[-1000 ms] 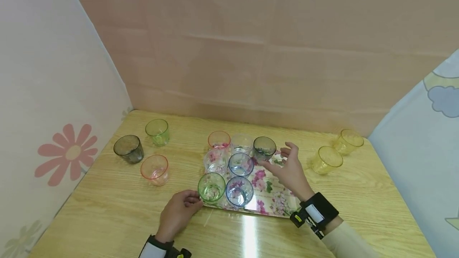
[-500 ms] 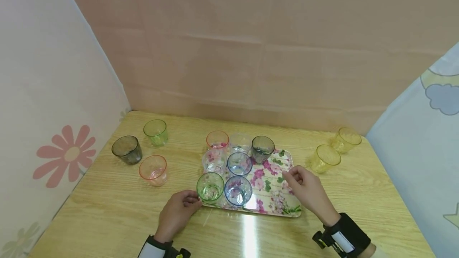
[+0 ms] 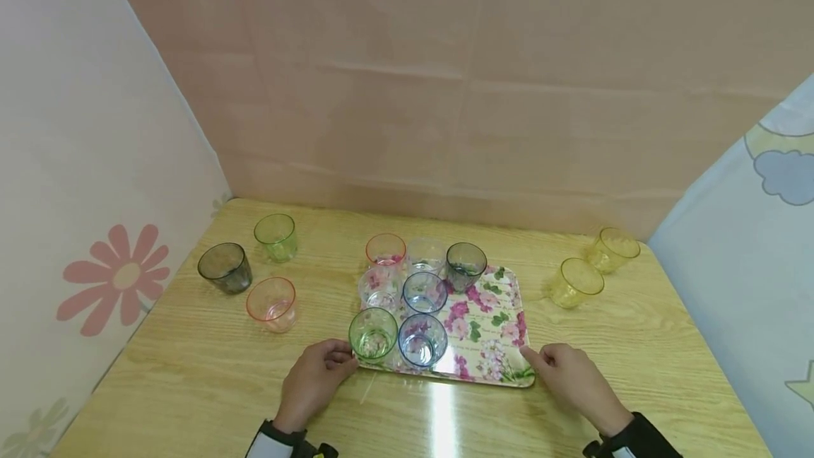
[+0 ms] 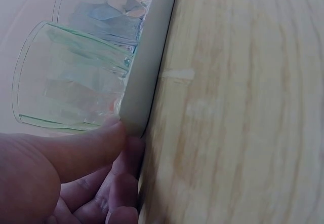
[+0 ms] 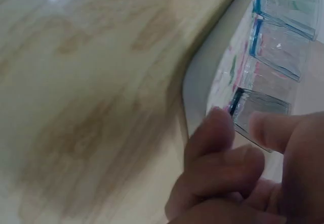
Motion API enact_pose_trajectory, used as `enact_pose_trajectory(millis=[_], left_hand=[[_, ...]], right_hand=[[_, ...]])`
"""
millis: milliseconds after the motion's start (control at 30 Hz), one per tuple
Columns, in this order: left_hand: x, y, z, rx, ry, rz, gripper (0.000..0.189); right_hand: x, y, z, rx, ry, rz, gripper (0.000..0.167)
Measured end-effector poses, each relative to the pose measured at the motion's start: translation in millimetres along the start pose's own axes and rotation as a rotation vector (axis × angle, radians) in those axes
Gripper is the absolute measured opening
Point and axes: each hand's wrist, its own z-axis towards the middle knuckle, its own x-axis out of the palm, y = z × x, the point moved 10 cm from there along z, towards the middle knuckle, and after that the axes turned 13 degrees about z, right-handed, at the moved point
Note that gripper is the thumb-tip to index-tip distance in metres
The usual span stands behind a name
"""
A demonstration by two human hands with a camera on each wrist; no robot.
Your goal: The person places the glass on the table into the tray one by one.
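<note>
A floral tray (image 3: 473, 345) lies on the table with several tumblers on its left part. My left hand (image 3: 318, 380) pinches the tray's near left corner; in the left wrist view its thumb (image 4: 96, 148) lies on the rim beside a green tumbler (image 4: 76, 77). My right hand (image 3: 575, 380) is at the tray's right edge near the front corner. Seen from the right wrist, its fingers are bent and the thumb (image 5: 268, 130) stands apart from them, with no plain grip on the rim. On the tray are a blue tumbler (image 3: 422, 341) and a dark grey tumbler (image 3: 466, 267), among others.
Left of the tray stand a dark grey tumbler (image 3: 225, 271), a green tumbler (image 3: 277, 239) and a red-rimmed tumbler (image 3: 273, 306). Two yellow tumblers, one nearer (image 3: 577, 285) and one farther back (image 3: 613, 251), stand at the right. Cloth walls enclose the table (image 3: 191, 373).
My right hand has drawn away from the dark grey tumbler on the tray and come down toward me to the tray's right edge. The left hand has stayed at its corner.
</note>
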Motion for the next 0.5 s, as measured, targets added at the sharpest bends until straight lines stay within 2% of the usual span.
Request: enact_pose_trajectory(millis=[267,500], left_hand=[[-1.3,-0.2,-1.4,0.003,-0.011,-0.005,0.022],[0.1,-0.7,-0.8,0.010,-0.014,-0.011,0.022]], right_hand=[[18.6,-15.7,0.8,0.034,0.022,-0.058,0.049],[22.3,-18.7,1.9,0.022,0.020,-0.070,0.046]])
